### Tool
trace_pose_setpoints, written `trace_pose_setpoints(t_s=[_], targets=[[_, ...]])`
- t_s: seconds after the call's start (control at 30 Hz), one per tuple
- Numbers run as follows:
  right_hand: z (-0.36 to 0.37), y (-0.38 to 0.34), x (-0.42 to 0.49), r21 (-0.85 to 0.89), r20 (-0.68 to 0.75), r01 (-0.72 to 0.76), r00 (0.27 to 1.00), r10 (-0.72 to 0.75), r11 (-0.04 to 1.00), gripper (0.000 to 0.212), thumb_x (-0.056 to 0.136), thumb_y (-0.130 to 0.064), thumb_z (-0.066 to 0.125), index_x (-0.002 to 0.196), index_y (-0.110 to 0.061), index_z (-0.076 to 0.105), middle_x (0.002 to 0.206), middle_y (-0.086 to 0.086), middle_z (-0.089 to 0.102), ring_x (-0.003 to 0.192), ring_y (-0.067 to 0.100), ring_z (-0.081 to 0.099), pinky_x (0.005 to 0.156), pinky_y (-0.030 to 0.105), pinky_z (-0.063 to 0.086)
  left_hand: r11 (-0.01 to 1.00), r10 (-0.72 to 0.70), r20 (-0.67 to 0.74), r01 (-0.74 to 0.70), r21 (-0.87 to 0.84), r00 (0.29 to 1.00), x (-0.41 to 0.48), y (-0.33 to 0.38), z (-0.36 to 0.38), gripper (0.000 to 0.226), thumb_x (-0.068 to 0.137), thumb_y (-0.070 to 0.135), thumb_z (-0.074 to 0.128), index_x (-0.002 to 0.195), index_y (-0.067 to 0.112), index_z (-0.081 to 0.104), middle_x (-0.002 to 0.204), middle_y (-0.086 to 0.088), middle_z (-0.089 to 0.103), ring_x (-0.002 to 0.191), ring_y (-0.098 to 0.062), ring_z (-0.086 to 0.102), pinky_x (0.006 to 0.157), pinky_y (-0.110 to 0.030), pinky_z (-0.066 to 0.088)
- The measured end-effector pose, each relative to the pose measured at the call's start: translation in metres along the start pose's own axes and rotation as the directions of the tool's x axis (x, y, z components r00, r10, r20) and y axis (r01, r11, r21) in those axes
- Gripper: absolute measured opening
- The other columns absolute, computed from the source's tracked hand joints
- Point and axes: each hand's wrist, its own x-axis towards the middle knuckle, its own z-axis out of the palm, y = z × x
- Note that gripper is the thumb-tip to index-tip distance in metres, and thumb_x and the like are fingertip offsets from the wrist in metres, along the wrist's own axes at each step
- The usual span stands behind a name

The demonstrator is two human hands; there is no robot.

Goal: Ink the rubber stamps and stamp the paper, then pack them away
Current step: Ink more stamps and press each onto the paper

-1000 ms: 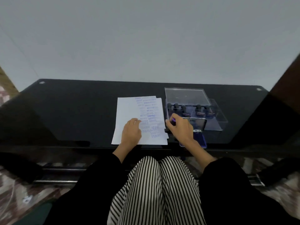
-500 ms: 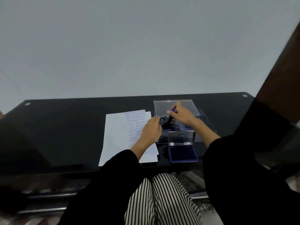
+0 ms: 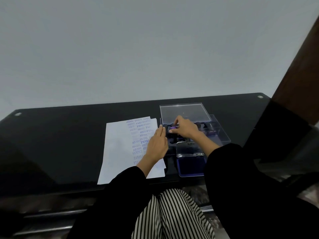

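**Hands at a clear stamp case**

I see the right hand [image 3: 185, 129] pinching a small black rubber stamp [image 3: 173, 130] with a purple end, over the near-left part of the transparent hard-plastic stamp case [image 3: 219, 135]. The stamp's long axis runs roughly left to right, with the purple end pointing left. The left hand [image 3: 156, 145] lies flat, fingers straight and together, on the white paper [image 3: 119, 149] printed with blue words. Its fingertips are at the case's left edge. The case's flat lid [image 3: 185, 112] is open at the back. Nearer me, a rectangular purple-blue ink pad [image 3: 189, 167] lies open, its clear cover raised. All sit on a glossy black glass table [image 3: 69, 135].
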Motion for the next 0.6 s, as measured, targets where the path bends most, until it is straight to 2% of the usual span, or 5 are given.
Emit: trace_pose_setpoints(t_s=[0.17,0.4,0.5,0.6], targets=[[0.002,-0.003,0.002,-0.042,-0.021,-0.012,1.000,0.011,0.999,0.039,0.086,-0.040,0.062,0.110,-0.011,0.049,0.114,0.009,0.062,0.102,0.025,0.058,0.086,0.037,0.046,1.000,0.014,-0.006,-0.014,0.002,1.000,0.000,-0.001,0.002,0.050,0.102,0.017,0.025,0.148,0.003,0.012,0.158,-0.010,0.005,0.145,-0.021,0.014,0.116,-0.032,0.025],[0.007,-0.004,-0.005,-0.003,-0.097,-0.014,0.995,0.013,1.000,0.034,0.088,-0.039,0.060,0.108,-0.012,0.050,0.107,0.008,0.065,0.097,0.025,0.059,0.076,0.032,0.042,1.000,0.016,-0.008,-0.016,0.001,1.000,-0.001,-0.001,0.002,0.050,0.102,0.017,0.025,0.148,0.003,0.013,0.158,-0.010,0.006,0.145,-0.021,0.016,0.115,-0.033,0.026],[0.010,-0.002,-0.008,0.041,-0.161,-0.031,0.986,0.037,0.999,0.033,0.088,-0.039,0.059,0.106,-0.011,0.051,0.102,0.009,0.066,0.093,0.025,0.061,0.076,0.033,0.043,1.000,0.016,-0.016,-0.016,-0.001,1.000,0.000,-0.001,0.002,0.050,0.102,0.018,0.024,0.148,0.005,0.013,0.158,-0.009,0.006,0.145,-0.021,0.017,0.114,-0.035,0.029],[0.012,-0.003,-0.009,0.066,-0.157,-0.040,0.986,0.050,0.997,0.033,0.089,-0.039,0.059,0.105,-0.011,0.051,0.100,0.008,0.066,0.090,0.024,0.060,0.077,0.034,0.044,1.000,0.010,-0.024,-0.011,-0.022,1.000,-0.001,-0.001,0.002,0.050,0.102,0.019,0.024,0.149,0.008,0.012,0.158,-0.008,0.007,0.144,-0.020,0.020,0.112,-0.036,0.031]])
